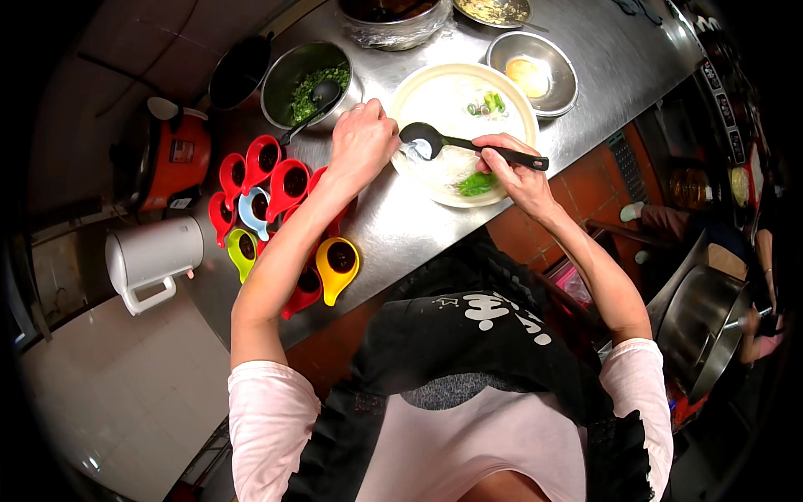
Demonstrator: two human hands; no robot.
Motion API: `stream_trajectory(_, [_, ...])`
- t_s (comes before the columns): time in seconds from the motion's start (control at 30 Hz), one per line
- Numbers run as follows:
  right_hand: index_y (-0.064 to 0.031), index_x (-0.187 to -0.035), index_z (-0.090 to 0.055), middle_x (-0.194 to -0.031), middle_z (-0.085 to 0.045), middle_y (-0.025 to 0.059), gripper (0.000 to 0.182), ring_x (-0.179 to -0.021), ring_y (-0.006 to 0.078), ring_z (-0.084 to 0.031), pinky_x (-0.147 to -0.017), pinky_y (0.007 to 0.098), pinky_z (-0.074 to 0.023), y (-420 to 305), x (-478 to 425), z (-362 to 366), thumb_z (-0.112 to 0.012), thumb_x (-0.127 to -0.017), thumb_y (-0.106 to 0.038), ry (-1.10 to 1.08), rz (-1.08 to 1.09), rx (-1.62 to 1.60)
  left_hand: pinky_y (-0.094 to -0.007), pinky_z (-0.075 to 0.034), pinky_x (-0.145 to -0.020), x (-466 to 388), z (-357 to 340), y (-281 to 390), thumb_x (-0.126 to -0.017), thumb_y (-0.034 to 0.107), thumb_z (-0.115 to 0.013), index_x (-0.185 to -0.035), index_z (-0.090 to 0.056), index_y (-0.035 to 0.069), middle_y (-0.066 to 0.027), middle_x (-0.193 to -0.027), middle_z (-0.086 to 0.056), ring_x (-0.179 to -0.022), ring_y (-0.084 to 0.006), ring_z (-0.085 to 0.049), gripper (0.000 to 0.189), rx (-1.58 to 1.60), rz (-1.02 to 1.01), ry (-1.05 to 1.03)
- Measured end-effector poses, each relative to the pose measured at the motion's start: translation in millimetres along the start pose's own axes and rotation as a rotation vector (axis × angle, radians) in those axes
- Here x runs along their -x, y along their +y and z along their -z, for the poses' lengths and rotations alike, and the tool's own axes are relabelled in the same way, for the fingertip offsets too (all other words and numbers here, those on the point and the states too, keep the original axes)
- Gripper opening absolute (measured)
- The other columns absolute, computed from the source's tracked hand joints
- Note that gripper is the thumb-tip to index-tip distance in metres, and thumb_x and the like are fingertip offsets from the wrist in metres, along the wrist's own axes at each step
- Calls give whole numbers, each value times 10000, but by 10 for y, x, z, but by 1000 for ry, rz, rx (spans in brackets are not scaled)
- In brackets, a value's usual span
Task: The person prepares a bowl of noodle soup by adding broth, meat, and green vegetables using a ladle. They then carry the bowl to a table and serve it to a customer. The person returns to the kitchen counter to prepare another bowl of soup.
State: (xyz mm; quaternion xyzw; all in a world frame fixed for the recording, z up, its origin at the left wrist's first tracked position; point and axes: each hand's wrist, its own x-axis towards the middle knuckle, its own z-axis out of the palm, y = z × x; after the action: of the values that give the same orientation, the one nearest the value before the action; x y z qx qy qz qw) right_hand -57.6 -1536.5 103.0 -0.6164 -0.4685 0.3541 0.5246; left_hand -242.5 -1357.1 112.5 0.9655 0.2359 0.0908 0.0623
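Observation:
My right hand (517, 179) grips the handle of a black spoon (464, 144) above a large round cream dish (528, 122). The spoon's bowl lies over the dish's left side, with something pale and shiny at it. Green vegetable pieces (493, 102) sit at the dish's far right, and a bright green piece (475, 184) lies near my right fingers. My left hand (364, 139) is at the dish's left rim, its fingers bent close to the spoon's bowl. Whether it pinches anything is hidden by the fingers.
Steel pot of chopped greens (344, 53) with a black ladle (325, 95), steel bowl (558, 69), film-wrapped container (395, 34). Several sauce-filled cups, including a yellow cup (339, 285), flank my left forearm. White kettle (154, 254) and red cooker (182, 157) stand left; a person's arm (749, 339) is beside a large pot (699, 320).

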Motion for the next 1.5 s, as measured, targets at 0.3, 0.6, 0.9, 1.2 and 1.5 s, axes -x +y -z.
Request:
stream_trajectory(0.3, [10, -1050, -597, -821, -594, 46, 199, -723, 86, -564, -698, 227, -465, -18, 10, -6, -512, -900, -91, 3, -95, -63, -385, -404, -707, -107, -95, 70, -646, 128, -652, -671, -623, 75, -94, -779, -549, -796, -244, -573, 65, -189, 0, -82])
stream_trajectory(0.6, [7, -1002, -607, -808, -602, 59, 170, -728, 102, -611, -652, 226, -498, -21, 0, 2, -524, -883, -80, 22, -91, -94, -365, -413, -716, -47, 151, -54, -774, 188, -607, -763, -633, 53, -109, -775, -556, -759, -246, -572, 138, 28, 158, -137])
stream_trajectory(0.9, [12, -990, -603, -813, -599, 69, 155, -690, 113, -625, -618, 234, -481, -59, 73, -93, -531, -873, -59, 35, 3, 8, -177, -408, -627, 421, 274, 30, -896, 214, -541, -961, -648, 49, 43, -735, -577, -647, -25, -488, 207, 1399, 621, -204])
stream_trajectory(1.2, [-42, -1056, -598, -898, -601, 89, 270, -683, 139, -583, -587, 240, -474, -167, 595, 82, -569, -794, 17, 127, 323, 522, -227, -373, -667, 518, 528, 630, -917, 269, -468, -954, -638, -7, 13, -631, -488, -651, -81, -447, 325, 1445, 469, -244])
stream_trajectory(1.5, [-74, -938, -518, -818, -471, 99, 218, -703, 281, -575, -565, 379, -481, -127, 651, 283, -598, -736, -86, 91, 430, 690, -304, -509, -689, 673, -1439, 1899, -852, 82, -515, -955, -622, -28, -68, -820, -656, -708, -169, -627, 185, 759, -100, -750])
